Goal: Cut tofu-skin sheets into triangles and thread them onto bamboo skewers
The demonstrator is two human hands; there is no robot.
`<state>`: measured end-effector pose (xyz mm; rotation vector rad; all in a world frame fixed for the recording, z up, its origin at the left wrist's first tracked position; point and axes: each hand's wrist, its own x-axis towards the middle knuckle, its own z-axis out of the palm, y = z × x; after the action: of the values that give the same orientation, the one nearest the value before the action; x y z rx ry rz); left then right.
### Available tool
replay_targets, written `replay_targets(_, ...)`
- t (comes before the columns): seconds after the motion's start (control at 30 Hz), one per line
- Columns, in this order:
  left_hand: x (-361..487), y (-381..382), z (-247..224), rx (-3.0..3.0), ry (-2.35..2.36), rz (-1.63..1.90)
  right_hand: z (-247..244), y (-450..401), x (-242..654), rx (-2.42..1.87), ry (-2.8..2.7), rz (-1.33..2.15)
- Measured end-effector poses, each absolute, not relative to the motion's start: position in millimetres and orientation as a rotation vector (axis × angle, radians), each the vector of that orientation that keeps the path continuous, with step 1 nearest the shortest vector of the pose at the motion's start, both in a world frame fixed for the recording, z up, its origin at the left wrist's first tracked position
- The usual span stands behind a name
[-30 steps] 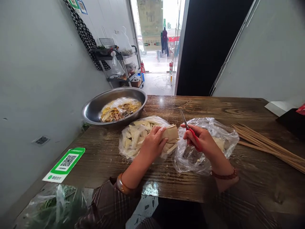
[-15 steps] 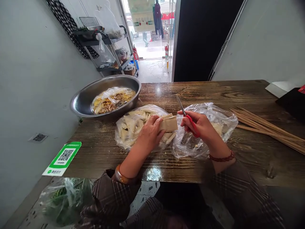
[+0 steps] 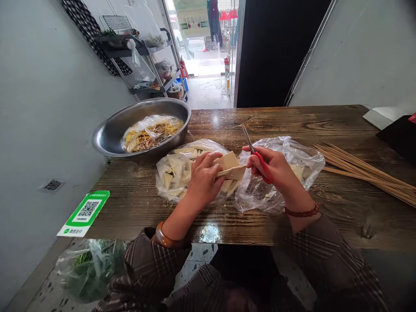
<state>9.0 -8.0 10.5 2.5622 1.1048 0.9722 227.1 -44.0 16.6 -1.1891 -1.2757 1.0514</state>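
Pale flat tofu-like sheets [image 3: 229, 161] are held in my left hand [image 3: 205, 175], whose fingers and thumb close on their left end. Beneath that hand lies a clear plastic bag [image 3: 177, 167] full of similar pale pieces. My right hand [image 3: 273, 167] grips red-handled scissors [image 3: 249, 139], blades pointing up and away; whether the blades are fully closed is hard to tell. Under and behind my right hand spreads a second clear bag [image 3: 282, 197] with some pale pieces inside. The sheets are just left of my right fingertips.
A steel basin [image 3: 112, 125] with a bag of skewered yellow food stands at the table's back left. Thin wooden sticks [image 3: 367, 173] lie to the right. A green QR card [image 3: 87, 212] is at the front left, above a bag of greens [image 3: 91, 271] below the table.
The sheets in my left hand have tilted and spread apart, one now standing above the other. My right hand with the scissors has barely moved. The view has shifted slightly.
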Motion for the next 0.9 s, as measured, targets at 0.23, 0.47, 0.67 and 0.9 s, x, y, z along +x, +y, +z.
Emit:
replay_targets(0.23,3.4,-8.6,19.1,1.729,1.119,1.275,17.7,-48.3,226.6,-1.120,-1.269,1.020)
replay_targets(0.47,1.6,-3.1,17.6,1.026,0.908,1.333,24.9,-59.0,222.5,-0.974,-1.574,1.142)
replay_targets(0.67,0.2,-0.5,23.9,0.734,0.761,1.387,21.1,-59.4,212.1,-1.148,-1.936,1.084)
replay_targets(0.9,-1.7,0.7,22.4,0.677,0.685,1.419,18.8,-56.2,209.0,-1.322,-1.937,1.057)
